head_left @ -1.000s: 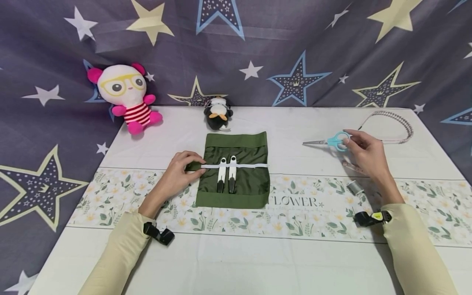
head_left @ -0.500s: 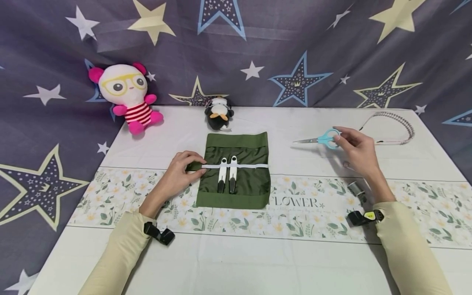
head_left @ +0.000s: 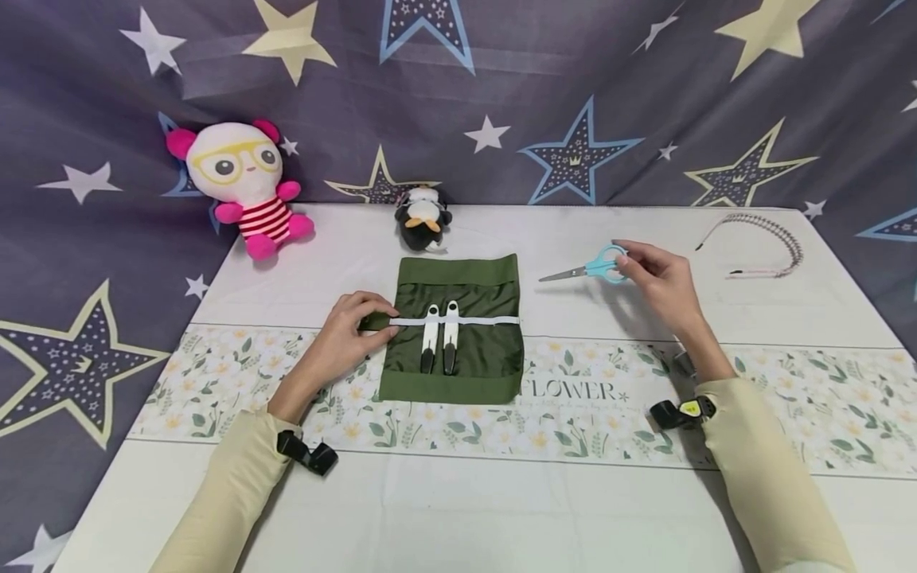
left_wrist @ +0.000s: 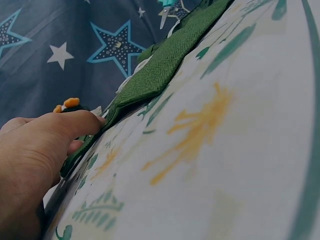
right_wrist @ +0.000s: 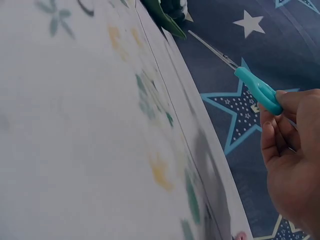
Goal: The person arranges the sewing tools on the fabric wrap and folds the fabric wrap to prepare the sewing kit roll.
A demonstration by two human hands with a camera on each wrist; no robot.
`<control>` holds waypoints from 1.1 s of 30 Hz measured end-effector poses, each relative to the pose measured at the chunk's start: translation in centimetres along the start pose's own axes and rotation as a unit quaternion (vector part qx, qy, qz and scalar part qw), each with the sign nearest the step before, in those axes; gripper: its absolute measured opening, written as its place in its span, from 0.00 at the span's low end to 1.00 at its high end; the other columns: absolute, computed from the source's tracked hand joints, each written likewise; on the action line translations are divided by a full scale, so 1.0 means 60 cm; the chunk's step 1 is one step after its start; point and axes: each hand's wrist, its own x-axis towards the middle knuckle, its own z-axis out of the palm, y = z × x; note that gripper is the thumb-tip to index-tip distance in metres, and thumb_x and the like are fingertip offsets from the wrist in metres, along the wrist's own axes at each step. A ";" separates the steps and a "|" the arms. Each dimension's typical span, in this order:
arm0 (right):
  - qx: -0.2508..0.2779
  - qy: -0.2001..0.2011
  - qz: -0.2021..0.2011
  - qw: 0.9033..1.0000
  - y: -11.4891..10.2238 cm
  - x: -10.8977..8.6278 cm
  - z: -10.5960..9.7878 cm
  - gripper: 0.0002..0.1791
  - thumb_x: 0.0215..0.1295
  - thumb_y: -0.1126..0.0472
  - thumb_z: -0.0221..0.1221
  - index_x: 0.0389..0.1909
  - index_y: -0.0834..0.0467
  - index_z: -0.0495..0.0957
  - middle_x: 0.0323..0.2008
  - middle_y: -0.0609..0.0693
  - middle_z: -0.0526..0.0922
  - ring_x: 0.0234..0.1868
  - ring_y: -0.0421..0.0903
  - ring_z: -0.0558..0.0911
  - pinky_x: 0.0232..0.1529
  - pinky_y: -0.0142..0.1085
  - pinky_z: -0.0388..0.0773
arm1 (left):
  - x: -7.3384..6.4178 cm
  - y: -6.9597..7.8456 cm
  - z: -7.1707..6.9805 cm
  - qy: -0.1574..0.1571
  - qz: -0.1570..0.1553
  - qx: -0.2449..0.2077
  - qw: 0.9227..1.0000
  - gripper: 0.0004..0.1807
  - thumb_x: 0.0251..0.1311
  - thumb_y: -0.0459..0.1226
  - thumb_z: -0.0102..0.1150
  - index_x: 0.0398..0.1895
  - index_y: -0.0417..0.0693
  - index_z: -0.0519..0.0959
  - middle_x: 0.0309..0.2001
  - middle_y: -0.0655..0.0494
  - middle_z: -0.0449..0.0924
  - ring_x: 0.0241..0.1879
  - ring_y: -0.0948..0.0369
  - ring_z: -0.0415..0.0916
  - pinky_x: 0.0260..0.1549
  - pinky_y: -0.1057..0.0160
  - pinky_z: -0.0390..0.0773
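Note:
A dark green fabric roll [head_left: 473, 390] lies unfolded mid-table, with a white elastic band [head_left: 487, 321] across it. Two slim white tools with black tips, a left one [head_left: 431, 326] and a right one [head_left: 451, 325], are tucked side by side under the band. My left hand [head_left: 347, 334] pinches the roll's left edge near the band's end. To the right, my right hand [head_left: 665, 282] holds small scissors [head_left: 595, 269] by their light blue handles, raised above the table. Their blades are together and point left toward the roll; the right wrist view shows the scissors [right_wrist: 257, 90] edge-on.
A pink-and-white plush toy [head_left: 265, 219] leans at the back left. A small penguin plush [head_left: 421, 227] sits behind the roll. At the back right lies a beaded headband [head_left: 784, 235]. A thread spool [head_left: 684, 364] is partly hidden by my right wrist.
My right hand has carried the scissors leftward, closer to the green roll, uncovering the headband's lower end. My left hand has stayed at the roll's edge.

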 end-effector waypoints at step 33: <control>0.049 -0.123 -0.017 0.991 -0.030 0.042 0.113 0.16 0.76 0.71 0.57 0.61 0.70 0.78 0.35 0.68 0.82 0.24 0.47 0.72 0.26 0.31 0.63 | -0.001 0.002 -0.001 -0.003 -0.009 0.000 1.000 0.14 0.68 0.42 0.69 0.54 0.50 0.85 0.61 0.51 0.74 0.63 0.49 0.64 0.62 0.39 0.64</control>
